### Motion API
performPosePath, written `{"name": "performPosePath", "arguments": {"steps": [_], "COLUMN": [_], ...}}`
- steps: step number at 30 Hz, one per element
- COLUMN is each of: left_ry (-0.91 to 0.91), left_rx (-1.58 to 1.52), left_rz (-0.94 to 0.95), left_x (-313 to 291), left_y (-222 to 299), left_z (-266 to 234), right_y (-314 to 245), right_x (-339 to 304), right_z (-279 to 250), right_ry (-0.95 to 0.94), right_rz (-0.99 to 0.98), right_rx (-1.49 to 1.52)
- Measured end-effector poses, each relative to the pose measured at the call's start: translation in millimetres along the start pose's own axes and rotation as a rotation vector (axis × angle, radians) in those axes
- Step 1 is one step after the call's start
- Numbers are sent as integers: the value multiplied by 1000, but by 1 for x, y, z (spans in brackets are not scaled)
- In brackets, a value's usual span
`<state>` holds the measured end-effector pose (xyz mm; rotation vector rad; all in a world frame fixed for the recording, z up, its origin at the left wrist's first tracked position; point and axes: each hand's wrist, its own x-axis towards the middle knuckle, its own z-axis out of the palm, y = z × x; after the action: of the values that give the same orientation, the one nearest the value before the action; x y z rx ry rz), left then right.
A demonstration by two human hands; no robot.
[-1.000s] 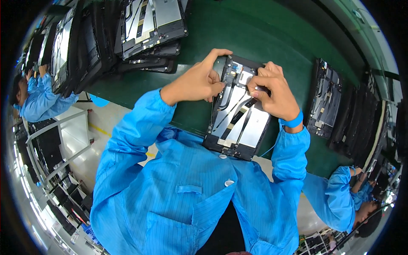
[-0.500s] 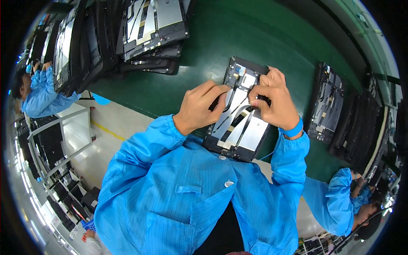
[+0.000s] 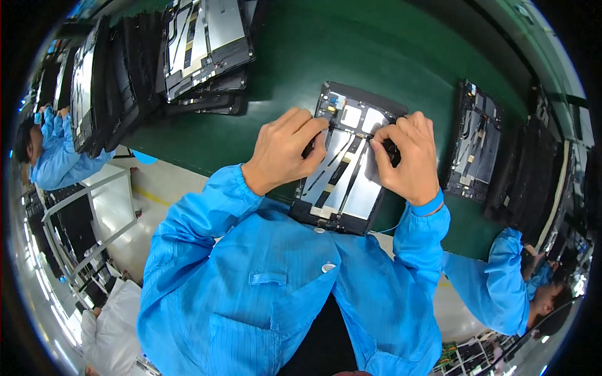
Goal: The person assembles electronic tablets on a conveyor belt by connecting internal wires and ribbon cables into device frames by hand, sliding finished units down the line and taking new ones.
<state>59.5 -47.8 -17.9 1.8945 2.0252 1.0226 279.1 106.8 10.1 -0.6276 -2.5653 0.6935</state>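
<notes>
An opened tablet chassis [image 3: 343, 182] with silver plates and black flat cables lies tilted over the near edge of the green table [image 3: 351, 50]. My left hand [image 3: 285, 150] grips its left edge, fingertips pressed on the inner parts. At the right edge my right hand [image 3: 407, 156] pinches a small black part between thumb and forefinger. Both hands are close together near the chassis's upper half.
A stack of similar open chassis [image 3: 200, 50] stands at the far left, more upright ones [image 3: 94, 81] beside it. Another open chassis [image 3: 473, 147] lies at the right with further ones behind. A person in blue [image 3: 53, 150] is at the left, another [image 3: 501, 282] at the right.
My left hand has slid down from the chassis's top edge to its left side. The right hand has shifted slightly inward over the chassis, which now lies a little lower in view.
</notes>
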Motion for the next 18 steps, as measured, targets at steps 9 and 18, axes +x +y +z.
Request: {"name": "performPosePath", "arguments": {"steps": [9,18], "left_ry": [-155,-323], "left_rx": [-24,6], "left_rz": [135,163], "left_x": [54,59], "left_y": [-9,10], "left_z": [7,30], "right_y": [-2,9], "right_x": [-39,-59], "right_z": [8,21], "right_ry": [321,286], "right_rz": [222,519], "right_rx": [71,352]}}
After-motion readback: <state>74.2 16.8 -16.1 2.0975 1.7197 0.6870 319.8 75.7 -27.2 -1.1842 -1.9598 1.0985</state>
